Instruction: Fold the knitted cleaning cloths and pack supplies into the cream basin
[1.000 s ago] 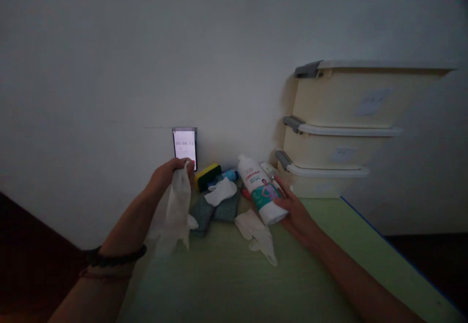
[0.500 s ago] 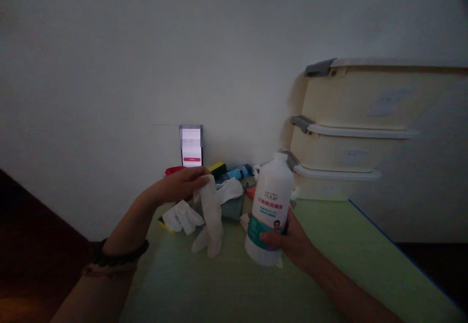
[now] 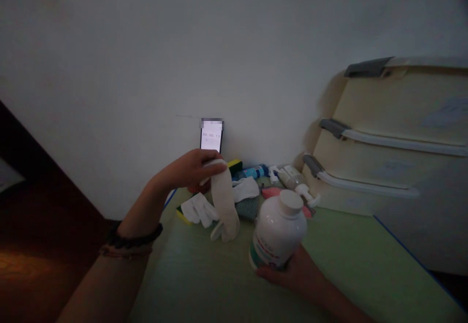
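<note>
1. Gripping white bottle (image 3: 280, 232) in right hand (image 3: 294, 273), now drawn farther from table's (image 3: 351, 245) back edge.
2. Pinching limp glove (image 3: 224, 198) in left hand (image 3: 192, 167), between bottle and table's left edge, leaving neither hand free.

The white bottle (image 3: 278, 232), its top leaning away earlier, is now closer to upright in the right hand (image 3: 292, 272) (the phone (image 3: 211, 137) has ticked from 12 to 13).

Phone (image 3: 211, 137), far edge of surface (image 3: 204, 279): lower end hidden behind left hand (image 3: 190, 169). White bottle (image 3: 280, 228): label (image 3: 266, 250) blurred, partly covered by right hand (image 3: 294, 274). Top box (image 3: 391, 96), far right corner: cut off at right, tag (image 3: 444, 112) illegible.
</note>
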A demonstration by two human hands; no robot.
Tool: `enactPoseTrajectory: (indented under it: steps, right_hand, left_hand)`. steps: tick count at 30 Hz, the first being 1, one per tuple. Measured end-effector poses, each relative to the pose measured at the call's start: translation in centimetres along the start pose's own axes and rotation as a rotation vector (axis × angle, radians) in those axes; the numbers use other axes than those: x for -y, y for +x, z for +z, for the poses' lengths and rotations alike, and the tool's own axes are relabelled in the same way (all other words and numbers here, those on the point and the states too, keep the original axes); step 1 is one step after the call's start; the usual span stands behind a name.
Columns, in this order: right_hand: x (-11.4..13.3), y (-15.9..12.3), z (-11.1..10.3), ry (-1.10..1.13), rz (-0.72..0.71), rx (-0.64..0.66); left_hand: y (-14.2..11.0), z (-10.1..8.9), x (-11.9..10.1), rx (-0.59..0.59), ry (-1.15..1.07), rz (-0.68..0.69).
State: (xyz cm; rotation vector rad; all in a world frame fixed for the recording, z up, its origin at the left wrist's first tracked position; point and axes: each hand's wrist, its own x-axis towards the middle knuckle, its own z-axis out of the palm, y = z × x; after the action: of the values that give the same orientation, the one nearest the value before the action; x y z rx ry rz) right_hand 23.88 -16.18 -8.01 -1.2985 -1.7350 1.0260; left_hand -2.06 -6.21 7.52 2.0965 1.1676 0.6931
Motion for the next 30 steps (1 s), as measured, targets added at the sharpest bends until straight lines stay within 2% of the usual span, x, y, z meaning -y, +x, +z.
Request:
enactPoseTrajectory:
  steps: [3,5,8,10,14,17,20,24,30]
  right_hand:
    - [0.0,0.3,-0.5,-0.003,0.010,0.097]
    - [-0.1,0.5,-0.7,-0.025,0.000,0.145]
    - [-0.1,0.6,-0.8,-0.076,-0.031,0.107]
    - [-0.1,0.7,-0.7,-0.085,-0.060,0.061]
    - [0.3,1.1,-0.4,0.105,-0.094,0.065]
    - [0.6,1.4,-0.4,0.293,-0.017,0.095]
    - [0.6,1.7,-0.8,0.382,0.056,0.118]
    - [0.6,1.8,-1.6,0.374,0.069,0.180]
    - [1.8,1.8,-2.8,0.242,0.102,0.437]
  left_hand:
    - [0.0,-0.2,0.0,-0.082,-0.060,0.070]
    - [0.0,-0.2,-0.2,-0.182,-0.166,0.140]
    - [-0.1,-0.1,-0.6,-0.345,-0.304,0.211]
    - [-0.1,0.0,-0.7,-0.411,-0.343,0.222]
    - [0.1,0.1,-0.7,-0.430,-0.401,0.213]
    - [0.2,0.0,-1.0,-0.466,-0.551,0.202]
    - [0.0,-0.2,-1.6,-0.541,-0.663,0.136]
    - [-0.4,-0.4,-2.1,-0.592,-0.610,0.083]
    - [-0.2,-0.3,-1.2,-0.541,-0.513,0.085]
